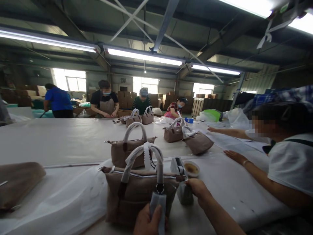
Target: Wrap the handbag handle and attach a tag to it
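A tan handbag with white-wrapped handles stands upright on the table right in front of me. My left hand is at the bottom edge, closed round a grey-white wrapped strip that hangs from the bag's front ring. My right hand rests at the bag's right end, fingers curled on its corner by a small grey pouch. A second tan handbag stands just behind the first.
A small round dish and a white tape holder sit behind my right hand. A co-worker at the right lays both hands on the white-covered table. More handbags and several people stand farther back. Another tan bag lies at left.
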A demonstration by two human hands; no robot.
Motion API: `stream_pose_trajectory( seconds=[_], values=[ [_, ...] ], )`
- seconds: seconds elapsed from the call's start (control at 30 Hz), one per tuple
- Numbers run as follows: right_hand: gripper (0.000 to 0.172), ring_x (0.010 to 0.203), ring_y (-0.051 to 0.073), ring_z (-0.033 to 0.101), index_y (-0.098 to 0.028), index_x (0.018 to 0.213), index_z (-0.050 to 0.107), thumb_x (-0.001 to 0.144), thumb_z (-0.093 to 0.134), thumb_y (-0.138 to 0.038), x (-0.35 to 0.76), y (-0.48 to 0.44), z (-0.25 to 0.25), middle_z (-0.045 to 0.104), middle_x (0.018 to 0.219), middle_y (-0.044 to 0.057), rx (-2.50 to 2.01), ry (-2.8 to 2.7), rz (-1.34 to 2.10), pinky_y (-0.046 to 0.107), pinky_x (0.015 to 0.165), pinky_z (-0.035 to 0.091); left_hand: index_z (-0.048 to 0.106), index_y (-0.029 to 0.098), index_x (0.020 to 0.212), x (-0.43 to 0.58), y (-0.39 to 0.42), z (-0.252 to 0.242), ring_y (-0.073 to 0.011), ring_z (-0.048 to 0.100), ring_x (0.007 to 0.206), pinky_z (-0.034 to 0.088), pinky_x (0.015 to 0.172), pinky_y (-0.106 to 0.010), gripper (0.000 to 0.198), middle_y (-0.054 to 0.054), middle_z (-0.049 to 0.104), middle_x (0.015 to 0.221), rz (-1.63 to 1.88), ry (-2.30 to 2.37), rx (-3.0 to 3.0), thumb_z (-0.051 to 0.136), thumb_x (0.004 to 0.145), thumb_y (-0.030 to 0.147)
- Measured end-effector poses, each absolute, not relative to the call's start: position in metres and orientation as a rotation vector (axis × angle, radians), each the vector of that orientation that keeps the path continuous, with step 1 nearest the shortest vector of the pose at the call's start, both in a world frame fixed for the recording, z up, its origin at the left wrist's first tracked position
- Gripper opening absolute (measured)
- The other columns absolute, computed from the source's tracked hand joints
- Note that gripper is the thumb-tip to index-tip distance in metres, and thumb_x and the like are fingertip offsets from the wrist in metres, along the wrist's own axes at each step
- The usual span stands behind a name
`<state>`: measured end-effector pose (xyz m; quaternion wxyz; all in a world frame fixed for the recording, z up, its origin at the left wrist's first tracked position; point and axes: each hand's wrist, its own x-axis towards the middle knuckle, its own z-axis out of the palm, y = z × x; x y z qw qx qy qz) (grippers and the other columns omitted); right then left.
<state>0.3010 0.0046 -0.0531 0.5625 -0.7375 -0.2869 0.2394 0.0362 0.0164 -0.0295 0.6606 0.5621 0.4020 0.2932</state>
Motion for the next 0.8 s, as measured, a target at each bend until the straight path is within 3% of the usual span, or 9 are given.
stream_pose_trajectory(
  seconds=[0.13,0.23,0.37,0.43,0.63,0.8],
  values=[
    [0.038,0.074,0.021,0.066,-0.011,0.078,0.074,0.062,0.062,-0.044,0.297,-0.009,-0.043,0.074,0.080,0.010,-1.673,-0.567,0.628,0.028,0.063,0.049,0.060,0.016,0.083,0.037,0.018,-0.032,-0.0223,0.069,0.064,0.054,0.059,-0.029,0.064,-0.008,0.070,0.071,0.670,0.882,1.242,0.065,0.069,0.078],
    [0.044,0.086,0.021,0.065,-0.013,0.089,0.074,0.066,0.068,-0.050,0.285,-0.029,-0.035,0.074,0.092,0.008,-1.666,-0.613,0.542,0.027,0.072,0.048,0.059,0.015,0.084,0.037,0.020,-0.038,-0.0215,0.068,0.063,0.052,0.057,-0.027,0.069,-0.009,0.069,0.072,0.668,0.866,1.236,0.063,0.066,0.082],
    [0.048,0.057,0.014,0.053,-0.013,0.080,0.070,0.072,0.061,-0.060,0.267,-0.048,-0.051,0.063,0.061,0.002,-1.716,-0.604,0.635,0.025,0.052,0.036,0.059,0.015,0.084,0.038,0.021,-0.044,-0.0213,0.067,0.063,0.051,0.056,-0.028,0.071,-0.008,0.068,0.071,0.665,0.867,1.255,0.059,0.066,0.084],
    [0.048,0.049,0.012,0.047,-0.014,0.075,0.067,0.071,0.060,-0.061,0.264,-0.051,-0.067,0.057,0.054,-0.001,-1.712,-0.562,0.712,0.024,0.046,0.031,0.059,0.015,0.085,0.039,0.021,-0.044,-0.0215,0.067,0.064,0.050,0.055,-0.028,0.071,-0.008,0.068,0.071,0.662,0.880,1.272,0.058,0.068,0.084],
    [0.045,0.053,0.018,0.055,-0.019,0.063,0.067,0.066,0.060,-0.063,0.274,-0.064,-0.098,0.062,0.053,0.002,-1.983,-0.699,0.607,0.028,0.052,0.040,0.057,0.016,0.086,0.038,0.015,-0.034,-0.0203,0.065,0.062,0.048,0.057,-0.028,0.064,-0.007,0.066,0.070,0.675,0.868,1.244,0.058,0.073,0.078],
    [0.043,0.050,0.011,0.045,-0.018,0.063,0.065,0.073,0.064,-0.060,0.245,-0.078,-0.051,0.053,0.054,-0.002,-1.694,-0.936,0.824,0.024,0.049,0.035,0.056,0.016,0.085,0.039,0.010,-0.023,-0.0180,0.062,0.061,0.048,0.059,-0.028,0.053,-0.005,0.065,0.069,0.698,0.870,1.263,0.057,0.081,0.068]
  ],
)
